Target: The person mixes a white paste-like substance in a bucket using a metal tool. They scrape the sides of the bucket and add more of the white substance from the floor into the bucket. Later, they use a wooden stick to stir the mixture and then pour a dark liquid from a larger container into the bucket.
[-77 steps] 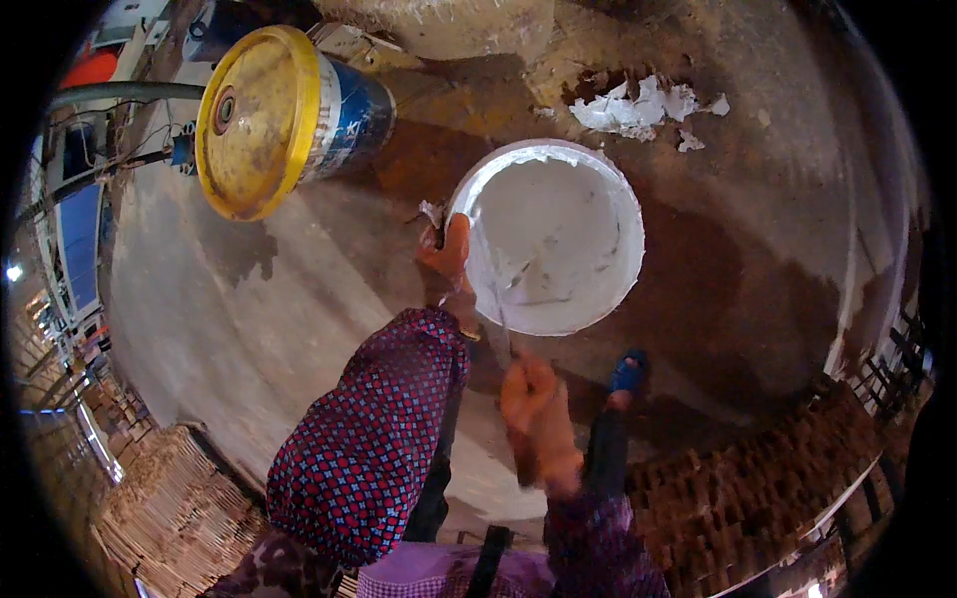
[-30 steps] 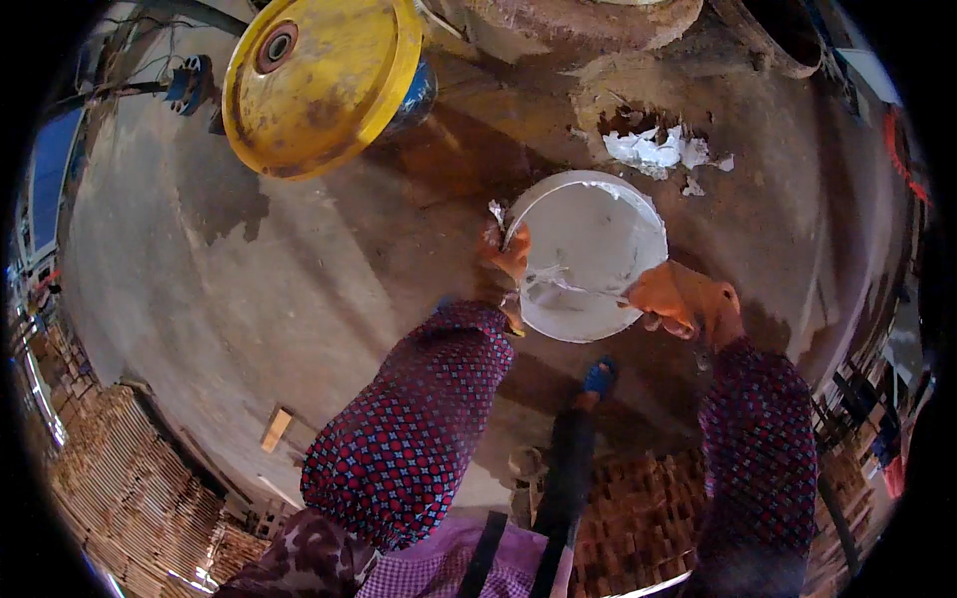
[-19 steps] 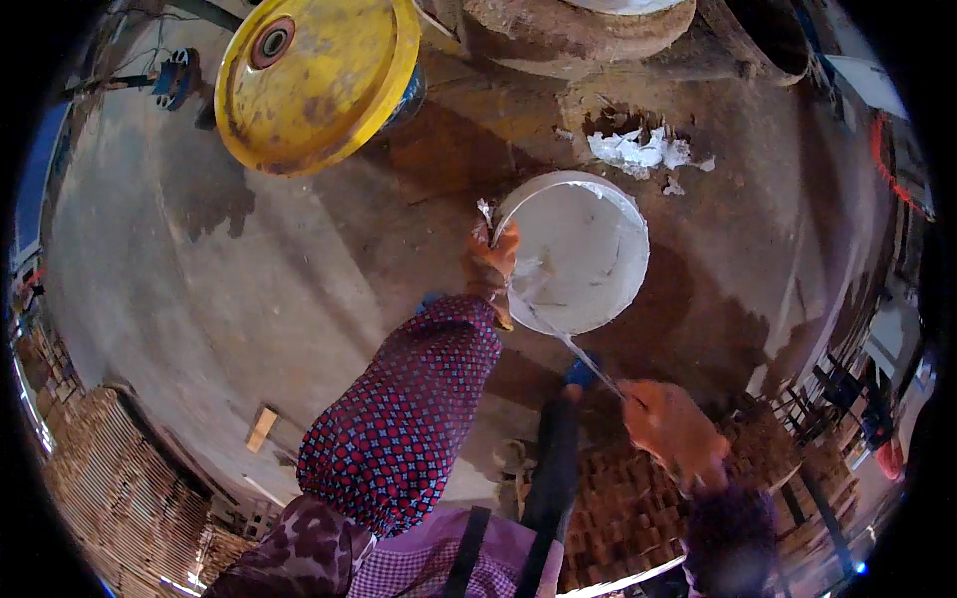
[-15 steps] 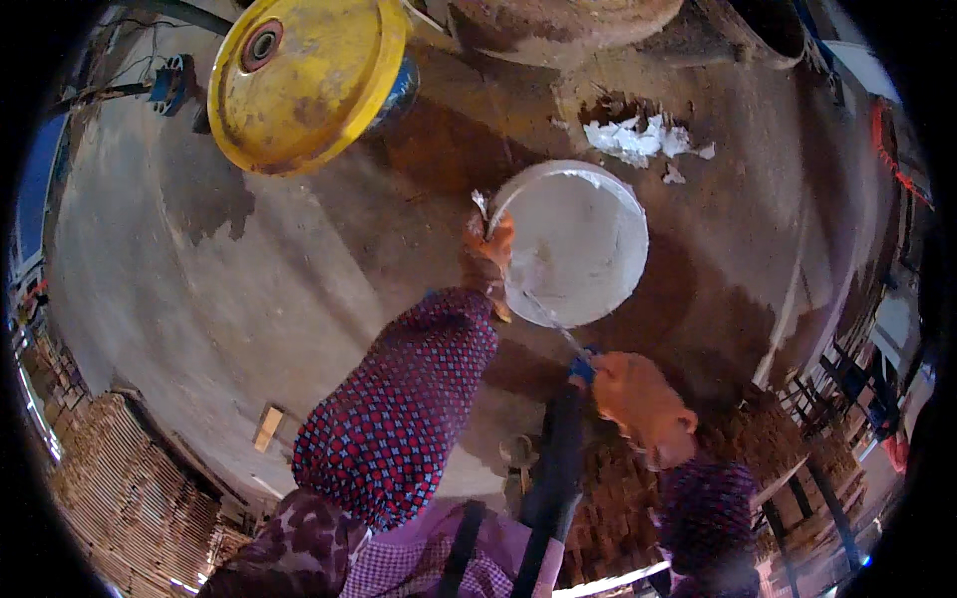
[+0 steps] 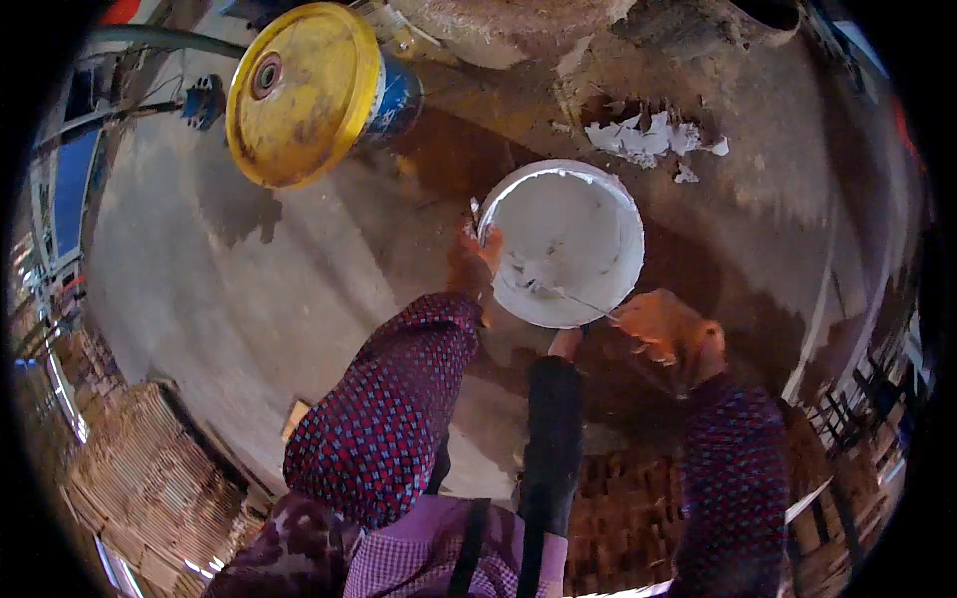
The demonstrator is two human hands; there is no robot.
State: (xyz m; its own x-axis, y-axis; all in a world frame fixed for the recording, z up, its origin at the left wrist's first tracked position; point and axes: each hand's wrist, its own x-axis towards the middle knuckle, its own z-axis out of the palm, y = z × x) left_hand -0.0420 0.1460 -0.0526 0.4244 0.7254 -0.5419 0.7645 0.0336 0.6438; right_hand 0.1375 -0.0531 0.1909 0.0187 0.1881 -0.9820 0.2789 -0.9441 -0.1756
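Observation:
A round white bucket (image 5: pixel 640 234) stands on the floor, holding pale grey-white paste (image 5: pixel 563 224). My left hand (image 5: pixel 485 249), in an orange glove, is closed at the bucket's left rim; its fingers are partly hidden. A small white-smeared piece (image 5: pixel 474 207) sticks up beside that hand. On the bucket's near right side, my right hand (image 5: pixel 660 324), also orange-gloved, is closed round the end of a thin rod-like tool (image 5: pixel 580 301). The tool slants over the rim, and its far end sits in the paste, so its kind cannot be made out.
White lumpy splatter (image 5: pixel 653 138) lies on the floor beyond the bucket. To the far left is a blue bucket (image 5: pixel 397 98) with a dirty yellow round lid (image 5: pixel 304 95). A large rounded, dusty object (image 5: pixel 508 25) is at the top. Stacked brownish pieces (image 5: pixel 150 453) stand at lower left.
My right hand has moved slightly right and farther away with the tool, whose end is now deeper over the paste. The bucket appears tipped a little toward me. My left hand stays at its rim.

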